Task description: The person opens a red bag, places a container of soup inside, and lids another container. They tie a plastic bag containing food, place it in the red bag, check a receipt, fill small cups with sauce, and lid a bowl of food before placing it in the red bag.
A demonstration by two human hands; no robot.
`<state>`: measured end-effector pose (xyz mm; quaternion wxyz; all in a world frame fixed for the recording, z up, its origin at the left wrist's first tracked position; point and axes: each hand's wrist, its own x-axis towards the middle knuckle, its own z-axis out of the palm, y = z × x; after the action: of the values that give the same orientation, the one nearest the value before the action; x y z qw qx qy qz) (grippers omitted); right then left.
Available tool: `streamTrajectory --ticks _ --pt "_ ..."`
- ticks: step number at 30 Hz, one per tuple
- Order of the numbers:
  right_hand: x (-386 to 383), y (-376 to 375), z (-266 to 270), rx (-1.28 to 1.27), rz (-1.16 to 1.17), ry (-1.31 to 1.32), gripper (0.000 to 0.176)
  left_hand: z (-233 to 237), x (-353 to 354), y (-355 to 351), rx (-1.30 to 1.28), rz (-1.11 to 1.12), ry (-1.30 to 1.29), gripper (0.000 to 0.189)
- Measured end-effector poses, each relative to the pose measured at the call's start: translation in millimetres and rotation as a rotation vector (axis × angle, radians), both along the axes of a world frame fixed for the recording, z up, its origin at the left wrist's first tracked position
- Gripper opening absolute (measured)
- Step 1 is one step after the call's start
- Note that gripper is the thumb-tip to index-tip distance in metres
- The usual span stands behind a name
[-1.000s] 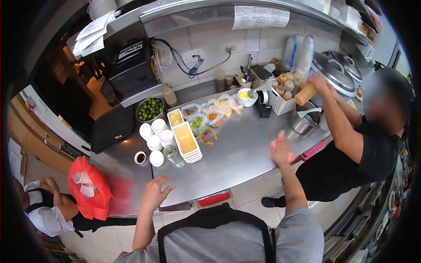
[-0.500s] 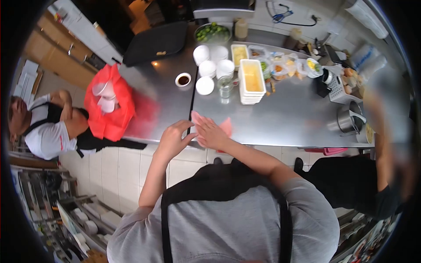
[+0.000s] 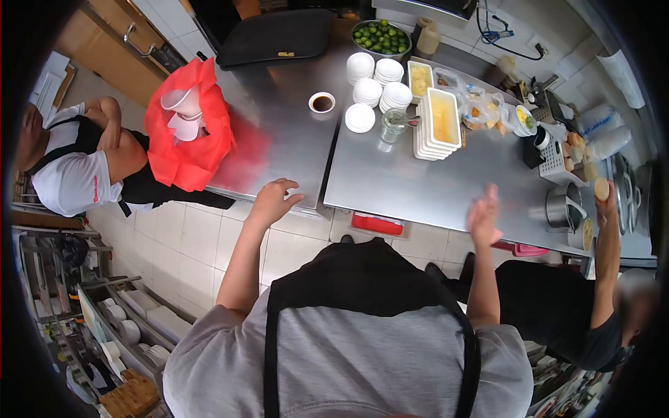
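Note:
My left hand (image 3: 274, 201) hangs at the front edge of the steel table, thumb and fingers apart, with nothing in it. Out to the right, my right hand (image 3: 482, 217) is smeared a little by motion at the table's front edge. A pink cloth (image 3: 497, 236) shows at its lower side, mostly hidden by the hand, which appears to grip it. Beyond my hands stand stacks of small white dishes (image 3: 359, 118), a glass jar (image 3: 394, 127) and a stack of white tubs, the top one holding something yellow (image 3: 444, 117). A small bowl of dark sauce (image 3: 322, 103) sits to their left.
A red bag (image 3: 162, 150) with white cups stands at the table's left. Behind are a bowl of limes (image 3: 380, 37) and a black tray (image 3: 275, 36). Metal pots (image 3: 563, 207) stand right. One person (image 3: 83, 153) is at left; another's hand (image 3: 605, 198) holds something round.
My right hand has swept right along the table, taking the pink cloth from beside my left hand. My left hand stays near its place. The view has shifted.

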<state>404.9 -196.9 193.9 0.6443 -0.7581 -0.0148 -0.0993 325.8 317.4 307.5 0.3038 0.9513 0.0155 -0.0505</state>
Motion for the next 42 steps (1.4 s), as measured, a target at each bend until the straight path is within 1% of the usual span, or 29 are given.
streamTrajectory --ticks 1,3,4,6,7,8,10,12,14,15,17,18,19,21,22,24,26,28,29,30,31,32,34,36,37,39,40,41,42 --pt "4 -24 -6 -0.029 -0.226 -0.18 0.044 -6 2 3 -0.003 0.003 -0.004 0.031" --pt "-3 -88 -29 -0.981 -0.508 -0.141 0.045 -17 14 8 0.004 -0.009 -0.019 0.027" --pt "1 -90 -47 -0.983 -0.508 -0.144 0.045 -23 22 9 0.001 -0.007 -0.021 0.027" --pt "6 -90 -77 -1.009 -0.705 -0.145 0.046 -32 41 9 -0.054 0.021 -0.078 0.029" --pt "2 -65 -74 -0.222 -0.433 -0.087 0.046 -31 51 7 -0.055 0.021 -0.083 0.029" --pt "-8 -15 -57 0.547 -0.121 -0.024 0.046 -31 62 3 -0.035 0.055 -0.054 0.028" --pt "-34 81 -26 0.396 -0.043 -0.086 0.047 -35 81 -6 -0.019 0.088 -0.018 0.028" --pt "-61 115 -34 0.494 0.14 0.35 0.046 -45 108 -16 -0.033 0.037 -0.064 0.027" --pt "-84 121 -2 -0.771 0.541 -0.15 0.043 -49 134 -33 -0.093 0.062 -0.093 0.027" --pt "-82 121 20 -0.773 0.544 -0.15 0.043 -51 150 -41 -0.078 0.088 -0.105 0.026" --pt "-66 120 57 0.41 0.554 0.192 0.038 -68 192 -52 -0.022 0.148 -0.215 0.025" --pt "-57 104 60 0.302 0.278 0.315 0.04 -81 210 -56 0.017 0.182 -0.307 0.025" --pt "-44 74 61 0.19 0.0 0.429 0.042 -79 222 -62 0.019 0.187 -0.302 0.025" --pt "-10 -3 2 -0.859 -0.061 -0.099 0.051 -76 238 -71 0.084 0.232 -0.264 0.024" --pt "-6 0 -8 -0.857 -0.053 -0.091 0.051 -79 248 -72 0.088 0.235 -0.254 0.024" --pt "-2 20 -25 -1.282 -0.256 -0.39 0.057 -91 260 -71 0.2 0.199 -0.151 0.02" --pt "-8 87 -6 -1.014 0.02 -0.436 0.059 -88 263 -71 0.219 0.184 -0.15 0.018" --pt "-23 149 -11 -0.942 0.388 -0.429 0.059 -90 262 -70 0.188 0.169 -0.142 0.019" --pt "-22 183 0 -0.912 0.497 -0.416 0.057 -86 256 -69 0.191 0.173 -0.13 0.019" --pt "-17 213 15 -0.951 0.605 -0.354 0.059 -73 247 -69 0.1 0.176 -0.122 0.021" --pt "-3 236 15 -0.936 0.651 -0.418 0.057 -61 237 -66 0.01 0.185 -0.112 0.023" --pt "15 261 14 -0.916 0.698 -0.483 0.054 -49 229 -61 0.048 0.153 -0.108 0.027" --pt "54 315 47 -0.972 0.874 -0.248 0.051 -34 211 -46 -0.023 0.16 -0.075 0.027" --pt "74 347 21 -1.0 0.788 -0.532 0.048 -20 193 -30 0.002 0.199 -0.06 0.029" --pt "73 361 0 -0.992 0.802 -0.532 0.048 -18 182 -20 0.006 0.211 -0.052 0.029" --pt "67 386 -32 -0.723 0.536 -0.966 0.033 -11 162 2 0.051 0.229 -0.159 0.029" --pt "52 390 -30 -0.487 0.79 -0.578 0.032 -14 156 16 0.053 0.232 -0.161 0.029" --pt "34 388 -27 -0.486 0.791 -0.58 0.032 -18 150 29 0.004 0.267 -0.153 0.029" --pt "13 383 -29 -0.652 0.775 -0.804 0.032 -24 145 38 -0.046 0.299 -0.146 0.029"
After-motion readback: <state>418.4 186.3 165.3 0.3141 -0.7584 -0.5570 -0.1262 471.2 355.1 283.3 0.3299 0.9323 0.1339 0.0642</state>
